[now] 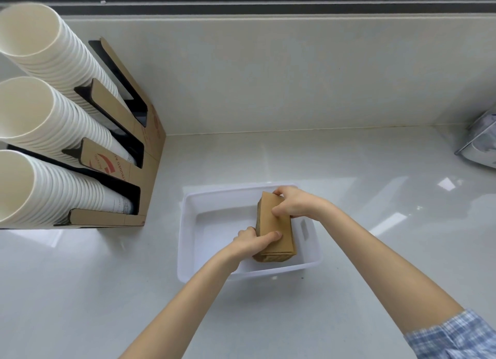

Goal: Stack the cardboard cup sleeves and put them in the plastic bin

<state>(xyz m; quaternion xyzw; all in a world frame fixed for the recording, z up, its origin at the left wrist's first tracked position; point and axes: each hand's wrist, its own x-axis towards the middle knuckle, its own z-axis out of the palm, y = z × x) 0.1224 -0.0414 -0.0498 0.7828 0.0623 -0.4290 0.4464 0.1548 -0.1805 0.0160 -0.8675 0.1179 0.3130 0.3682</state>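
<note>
A brown stack of flat cardboard cup sleeves sits inside the translucent white plastic bin in the middle of the pale counter, toward the bin's right half. My left hand grips the stack's near left side, thumb lying across the top sleeve. My right hand holds the far end, fingers curled over the top edge. The stack's underside is hidden, so I cannot tell whether it rests on the bin floor.
A cardboard cup dispenser with three slanted columns of white paper cups stands at the left, against the wall. A clear plastic container sits at the right edge. Bare counter surrounds the bin.
</note>
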